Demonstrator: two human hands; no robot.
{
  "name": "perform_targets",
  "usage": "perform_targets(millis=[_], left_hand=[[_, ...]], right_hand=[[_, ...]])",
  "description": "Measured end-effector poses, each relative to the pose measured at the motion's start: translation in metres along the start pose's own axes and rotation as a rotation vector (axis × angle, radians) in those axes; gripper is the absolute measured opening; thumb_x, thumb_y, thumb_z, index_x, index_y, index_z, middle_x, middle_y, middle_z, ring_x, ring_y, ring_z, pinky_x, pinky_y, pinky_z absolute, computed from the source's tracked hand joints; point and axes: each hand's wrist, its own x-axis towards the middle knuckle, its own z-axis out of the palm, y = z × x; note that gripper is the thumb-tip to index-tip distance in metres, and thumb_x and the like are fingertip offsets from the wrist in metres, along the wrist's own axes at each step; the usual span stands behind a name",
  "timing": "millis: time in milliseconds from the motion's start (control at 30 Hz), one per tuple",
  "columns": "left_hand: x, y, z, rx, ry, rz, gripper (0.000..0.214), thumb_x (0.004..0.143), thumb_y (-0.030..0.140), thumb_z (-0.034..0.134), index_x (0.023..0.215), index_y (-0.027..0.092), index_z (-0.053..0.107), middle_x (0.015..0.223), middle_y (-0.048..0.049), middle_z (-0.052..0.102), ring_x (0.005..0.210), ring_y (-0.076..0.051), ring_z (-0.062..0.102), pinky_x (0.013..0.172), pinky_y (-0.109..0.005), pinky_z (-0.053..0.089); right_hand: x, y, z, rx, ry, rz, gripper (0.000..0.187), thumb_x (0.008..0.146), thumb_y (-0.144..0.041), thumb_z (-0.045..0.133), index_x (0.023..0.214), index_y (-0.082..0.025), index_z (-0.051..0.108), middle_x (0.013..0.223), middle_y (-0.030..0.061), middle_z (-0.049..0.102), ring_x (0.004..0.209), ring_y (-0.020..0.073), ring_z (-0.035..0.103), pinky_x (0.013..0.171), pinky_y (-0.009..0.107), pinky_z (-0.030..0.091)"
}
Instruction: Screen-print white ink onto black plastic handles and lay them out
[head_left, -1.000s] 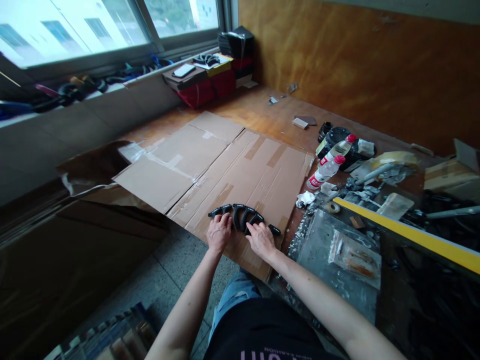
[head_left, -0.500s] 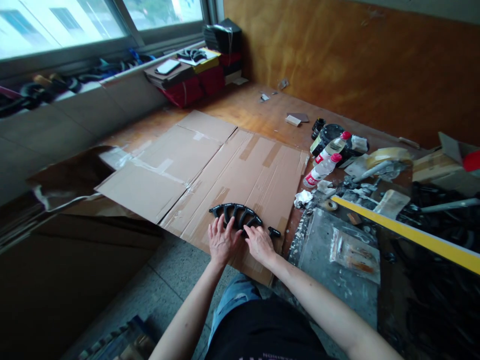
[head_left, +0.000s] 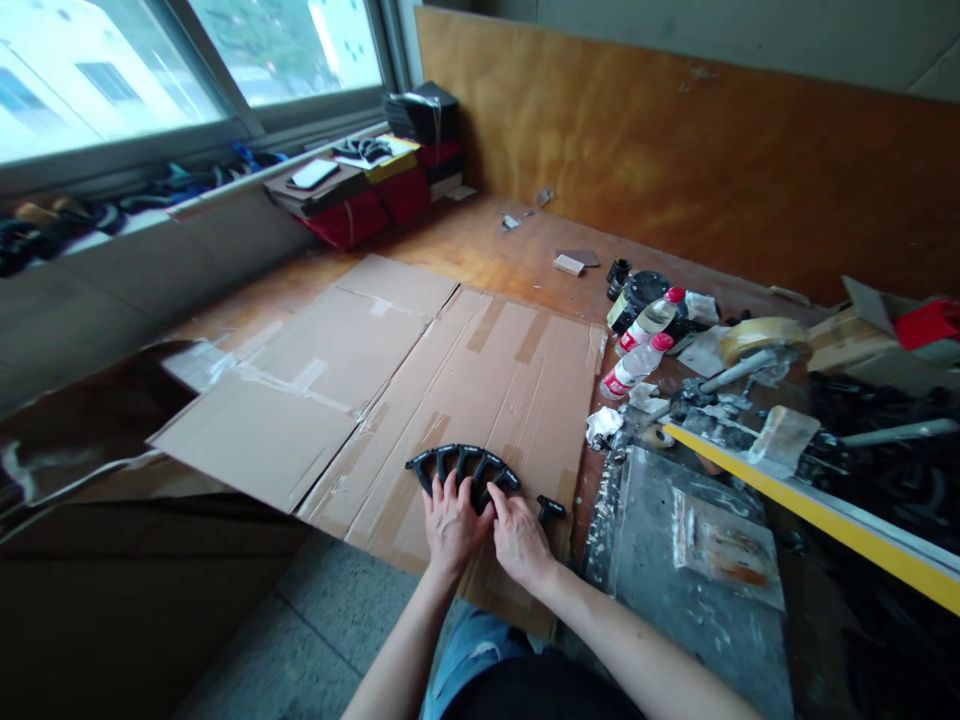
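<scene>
Several black T-shaped pieces lie side by side in a fan on the flattened cardboard; their kind I cannot make out. My left hand rests on the near side of the fan, palm down, fingers spread over the narrow stems. At the fan's right end is my right hand, its index finger stretched out against a piece and the other fingers loosely bent. Both hands cover the stems' lower ends. One more black T-shaped piece lies apart, just right of my right hand.
Two bottles with red caps stand right of the cardboard. A yellow-edged bar and a grey board lie at the right. Stacked red and black bundles sit at the back by the window.
The camera view has tilted up, so everything appears lower. Both hands stay at the fan; my right index finger is now stretched out further. The loose piece looks turned, its stem now pointing nearer me.
</scene>
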Motion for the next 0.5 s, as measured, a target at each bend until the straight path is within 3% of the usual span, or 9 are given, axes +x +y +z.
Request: perform_targets(millis=[100,200,367,500], left_hand=[[0.04,-0.011,-0.006,0.031,0.04,0.018,0.058,0.079,0.052,0.057,0.125,0.016,0.063,0.14,-0.0171,0.052,0.136,-0.041,0.035,0.11,-0.055,0.03],[0.11,-0.011,-0.013,0.036,0.081,0.062,0.057,0.078,0.05,0.059,0.123,0.015,0.063,0.138,-0.0173,0.053,0.132,-0.041,0.038,0.107,-0.054,0.032],[0.248,0.017,-0.014,-0.032,0.128,0.156,0.055,0.077,0.052,0.06,0.119,0.017,0.065,0.135,-0.0165,0.054,0.127,-0.041,0.04,0.103,-0.054,0.034],[0.342,0.045,-0.008,-0.074,0.134,0.194,0.053,0.076,0.051,0.061,0.118,0.018,0.065,0.133,-0.0162,0.055,0.126,-0.04,0.04,0.103,-0.054,0.032]], right_hand=[[0.008,0.0,0.009,-0.016,0.022,-0.004,0.053,0.09,-0.014,0.044,0.143,-0.014,0.043,0.132,0.0129,0.059,0.124,0.0249,0.052,0.106,0.036,0.042],[0.033,0.0,0.025,-0.054,0.027,-0.044,0.048,0.09,-0.017,0.049,0.138,-0.015,0.05,0.142,0.0137,0.051,0.137,0.0303,0.04,0.111,0.044,0.037],[0.097,0.0,0.042,-0.049,0.041,-0.199,0.052,0.091,-0.034,0.056,0.14,-0.02,0.047,0.149,0.0135,0.043,0.141,0.0305,0.034,0.114,0.051,0.033],[0.125,0.013,0.057,-0.048,0.168,-0.279,0.061,0.091,-0.04,0.057,0.147,-0.027,0.037,0.156,0.0069,0.032,0.144,0.0282,0.027,0.116,0.047,0.034]])
